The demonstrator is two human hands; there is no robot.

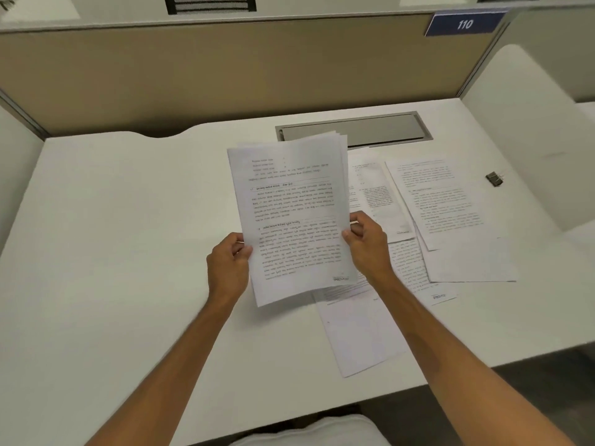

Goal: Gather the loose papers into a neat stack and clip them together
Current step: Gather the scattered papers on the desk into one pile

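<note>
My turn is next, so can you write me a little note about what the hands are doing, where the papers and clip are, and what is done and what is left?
Left hand: gripping the left edge of the held stack.
Right hand: gripping the stack's right edge.
The stack is lifted above the white desk; its top edges are not quite even.
Loose papers lie overlapping on the desk, to the right of the stack and under it.
Binder clip: far right on the desk, untouched.
Done: some sheets gathered.
Left: collect the rest, square the edges, clip them.

printed text [294, 220] blurred, loose sheets [402, 262] partly covered
</note>
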